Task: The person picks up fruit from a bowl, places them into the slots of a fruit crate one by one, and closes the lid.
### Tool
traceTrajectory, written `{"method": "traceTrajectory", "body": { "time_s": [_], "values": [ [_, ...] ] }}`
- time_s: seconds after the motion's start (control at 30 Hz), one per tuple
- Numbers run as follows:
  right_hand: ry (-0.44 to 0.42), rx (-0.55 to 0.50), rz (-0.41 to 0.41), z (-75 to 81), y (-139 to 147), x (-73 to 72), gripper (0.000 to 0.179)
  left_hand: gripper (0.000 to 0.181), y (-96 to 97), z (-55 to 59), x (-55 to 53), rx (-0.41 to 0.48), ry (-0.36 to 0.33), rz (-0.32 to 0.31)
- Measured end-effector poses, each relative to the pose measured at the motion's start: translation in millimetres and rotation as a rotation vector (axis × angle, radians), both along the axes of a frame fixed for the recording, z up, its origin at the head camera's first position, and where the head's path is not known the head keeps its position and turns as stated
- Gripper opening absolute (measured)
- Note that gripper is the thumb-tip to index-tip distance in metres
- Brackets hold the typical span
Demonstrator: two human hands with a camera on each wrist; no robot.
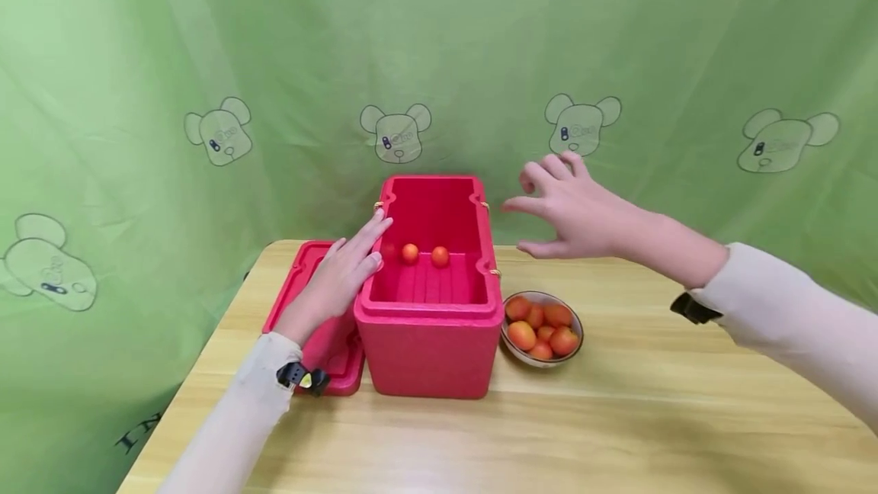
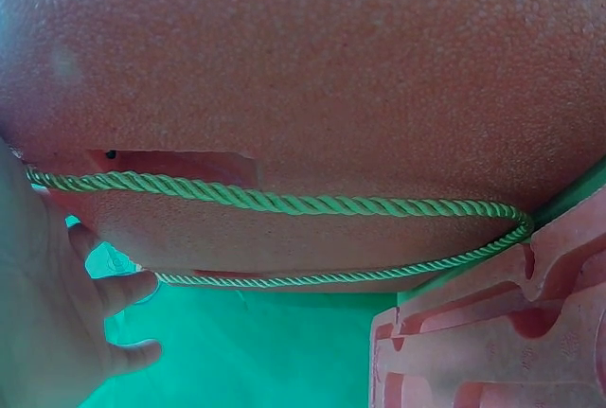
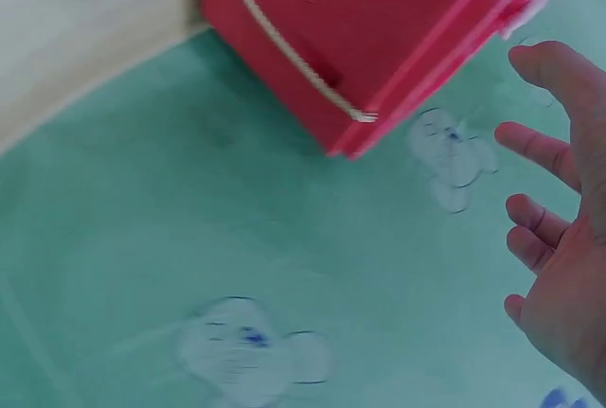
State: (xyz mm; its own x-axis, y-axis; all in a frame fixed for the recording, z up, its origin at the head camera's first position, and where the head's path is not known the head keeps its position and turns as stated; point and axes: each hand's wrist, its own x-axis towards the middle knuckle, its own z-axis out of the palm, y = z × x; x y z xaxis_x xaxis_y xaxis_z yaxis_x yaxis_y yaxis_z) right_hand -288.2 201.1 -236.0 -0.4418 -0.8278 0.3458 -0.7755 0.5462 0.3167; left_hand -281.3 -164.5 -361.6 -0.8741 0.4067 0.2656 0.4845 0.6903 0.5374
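Observation:
A red foam box point(image 1: 428, 357) stands uncovered on the table, with two small round orange-red fruits, one of them the right fruit point(image 1: 440, 256), lying on its floor. My left hand point(image 1: 336, 273) rests on the box's left rim with its fingers extended. In the left wrist view a twisted rope handle point(image 2: 284, 203) runs along the box side beside that hand. Raised in the air to the right of the box, my right hand point(image 1: 579, 208) holds nothing, its fingers spread and slightly bent. Below it, a bowl point(image 1: 538, 362) of several orange-red fruits point(image 1: 521, 335) sits against the box's right side.
The red lid point(image 1: 336, 353) lies on the wooden table point(image 1: 617, 418), left of the box and under my left forearm. A green curtain point(image 1: 466, 44) with bear-head drawings hangs behind the table and along its left side.

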Motion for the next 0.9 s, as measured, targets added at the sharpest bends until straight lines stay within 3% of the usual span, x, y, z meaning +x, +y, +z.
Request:
{"method": "traceTrajectory", "body": {
  "time_s": [0.4,0.7,0.9],
  "values": [
    [-0.156,-0.234,-0.128,-63.2,62.4,6.4,0.042,0.065,0.4,0.9,2.0,-0.004,-0.014,-0.002],
    [-0.233,-0.256,-0.149,-108.0,67.4,7.8,0.043,0.066,1.7,-1.1,5.5,0.022,-0.019,-0.004],
    [-0.300,-0.250,-0.162,-129.8,64.1,13.4,0.040,0.064,3.0,0.1,6.5,0.026,0.004,-0.017]
  ]
}}
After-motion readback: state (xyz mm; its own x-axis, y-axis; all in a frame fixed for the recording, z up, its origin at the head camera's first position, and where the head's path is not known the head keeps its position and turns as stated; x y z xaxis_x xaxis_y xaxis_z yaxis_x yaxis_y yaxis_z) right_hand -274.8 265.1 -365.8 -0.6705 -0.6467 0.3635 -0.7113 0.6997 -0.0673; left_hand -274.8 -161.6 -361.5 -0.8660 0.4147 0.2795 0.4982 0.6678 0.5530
